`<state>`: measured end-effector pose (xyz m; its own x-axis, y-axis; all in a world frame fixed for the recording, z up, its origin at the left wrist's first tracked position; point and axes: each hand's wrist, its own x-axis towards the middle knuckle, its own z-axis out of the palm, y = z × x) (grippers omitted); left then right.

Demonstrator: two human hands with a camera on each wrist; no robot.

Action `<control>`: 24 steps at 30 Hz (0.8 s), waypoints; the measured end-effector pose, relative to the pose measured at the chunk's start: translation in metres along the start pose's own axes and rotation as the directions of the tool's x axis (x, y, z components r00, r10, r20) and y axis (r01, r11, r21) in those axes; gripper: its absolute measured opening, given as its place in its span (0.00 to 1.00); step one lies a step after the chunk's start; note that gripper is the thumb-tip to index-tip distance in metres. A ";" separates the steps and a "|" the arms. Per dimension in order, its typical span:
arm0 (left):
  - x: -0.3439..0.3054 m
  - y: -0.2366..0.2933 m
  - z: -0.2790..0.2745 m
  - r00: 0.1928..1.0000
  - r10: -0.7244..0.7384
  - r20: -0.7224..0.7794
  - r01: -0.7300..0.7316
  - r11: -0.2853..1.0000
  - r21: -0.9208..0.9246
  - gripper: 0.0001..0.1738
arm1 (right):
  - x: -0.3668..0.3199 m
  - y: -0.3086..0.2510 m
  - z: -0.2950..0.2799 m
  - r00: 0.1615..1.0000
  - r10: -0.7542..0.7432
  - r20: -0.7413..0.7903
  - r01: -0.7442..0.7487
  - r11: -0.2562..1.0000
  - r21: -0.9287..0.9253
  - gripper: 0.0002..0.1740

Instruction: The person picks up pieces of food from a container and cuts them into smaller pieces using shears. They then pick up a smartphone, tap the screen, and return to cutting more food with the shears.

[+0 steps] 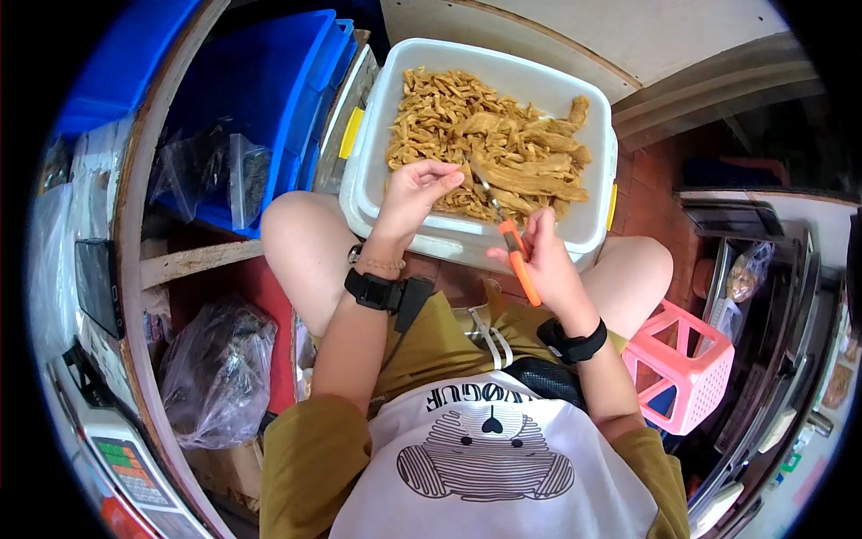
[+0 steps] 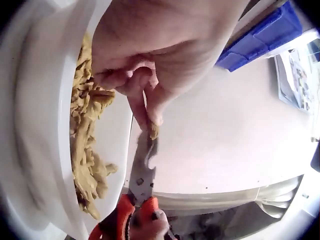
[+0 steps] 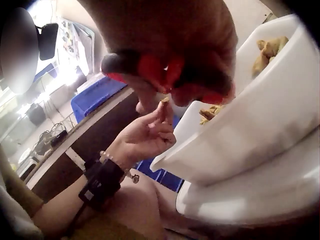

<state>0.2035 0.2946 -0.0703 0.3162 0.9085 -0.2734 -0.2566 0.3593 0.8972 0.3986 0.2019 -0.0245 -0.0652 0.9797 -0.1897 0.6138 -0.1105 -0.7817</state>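
My left hand (image 1: 415, 199) pinches a small yellow-brown piece (image 2: 154, 131) between thumb and fingertips, over the near side of a white plastic tub (image 1: 489, 50). Orange-handled scissors (image 1: 516, 256) are gripped in my right hand (image 1: 549, 265). Their metal blades point up toward the left fingertips, and in the left wrist view they reach right to the pinched piece. Inside the tub lies a heap of yellow-brown strips (image 1: 512, 135), short bits on the left and longer lengths on the right. In the right wrist view the right hand hides most of the scissors.
The tub stands between my knees. Blue plastic bins (image 1: 269, 108) holding clear bags are on a shelf at left, above a bulging plastic bag (image 1: 220, 373). A pink plastic stool (image 1: 705, 386) is by my right knee, and a pale board (image 1: 620, 31) rises behind the tub.
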 end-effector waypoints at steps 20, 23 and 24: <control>0.002 -0.007 -0.001 0.999 0.015 -0.037 -0.026 0.955 -0.295 0.09 | -0.002 -0.007 -0.008 1.000 0.019 -0.010 -0.021 0.970 -0.242 0.41; 0.001 -0.009 0.005 0.999 0.027 -0.027 -0.033 0.965 -0.260 0.07 | -0.002 -0.007 -0.008 1.000 0.017 0.008 -0.015 0.971 -0.240 0.41; 0.001 -0.009 0.004 0.999 0.027 -0.026 -0.032 0.965 -0.260 0.07 | -0.002 -0.007 -0.008 1.000 0.017 0.008 -0.015 0.971 -0.240 0.41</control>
<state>0.2103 0.2916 -0.0776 0.2851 0.9230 -0.2585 -0.4955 0.3728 0.7845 0.4011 0.2025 -0.0138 -0.0608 0.9762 -0.2081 0.7858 -0.0817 -0.6131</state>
